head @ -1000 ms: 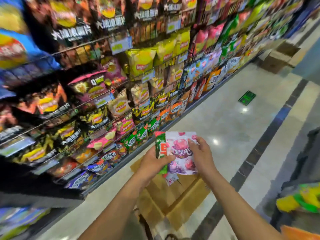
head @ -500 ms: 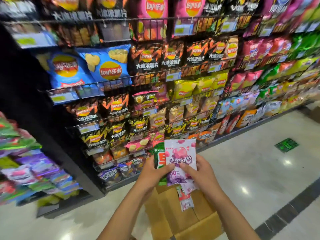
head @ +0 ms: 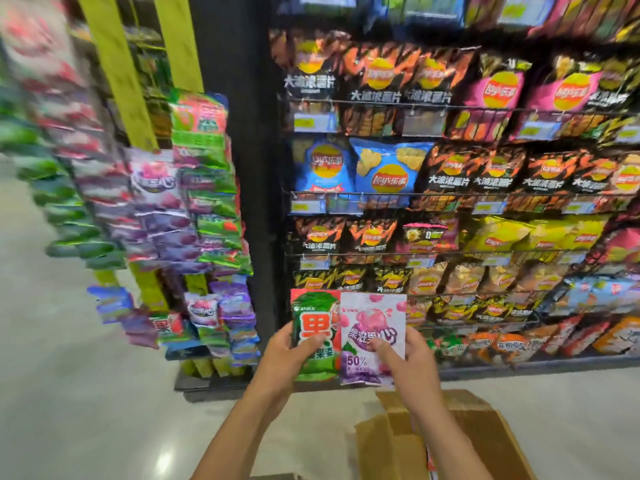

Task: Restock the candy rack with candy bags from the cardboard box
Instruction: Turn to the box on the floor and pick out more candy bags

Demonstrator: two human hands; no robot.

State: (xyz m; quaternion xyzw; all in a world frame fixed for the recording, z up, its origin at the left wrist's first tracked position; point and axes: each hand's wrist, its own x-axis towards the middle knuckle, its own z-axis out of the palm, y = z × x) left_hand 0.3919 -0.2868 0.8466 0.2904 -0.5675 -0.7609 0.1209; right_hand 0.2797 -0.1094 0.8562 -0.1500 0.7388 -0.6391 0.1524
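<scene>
– Shelving takes most of the view: black wire shelving packed with crisp bags (head: 433, 106), filling the right side. Where is the rack to be filled?

– Left of it, past the black upright (head: 242, 133). It is a candy rack of yellow-green hanging strips (head: 116, 71), small bright bags clipped down them (far side blurred, no count possible). A brown cardboard box (head: 478, 431) stands open on the pale polished floor (head: 86, 393), bottom right, just under the right forearm.

– Hands?

– Both raised side by side before the lowest crisp shelves, between box and rack. The left hand (head: 289, 355) grasps a green foil candy bag (head: 313, 317), thumb across its face. The right hand (head: 412, 362) grasps a white candy bag printed with pink and purple fruit (head: 374, 323), thumb likewise on the front. The bags' inner edges meet.

– The step, as you judge it?

– Carrying the pair to the rack. To do it well: match like to like, green to the green column nearest the upright, white to the purple column beside it. Hang one at a time, keep fingers off the top edge, where a hanging hole would be, and turn the faces outward.

– Legible writing?

– Blue crisp bag (head: 388, 171): "Lay's 乐事". Black-and-orange crisp bags (head: 450, 164): "大波浪薯片". Green bag: a large "果". White bag: "50%"; the characters above it are partly covered.
</scene>
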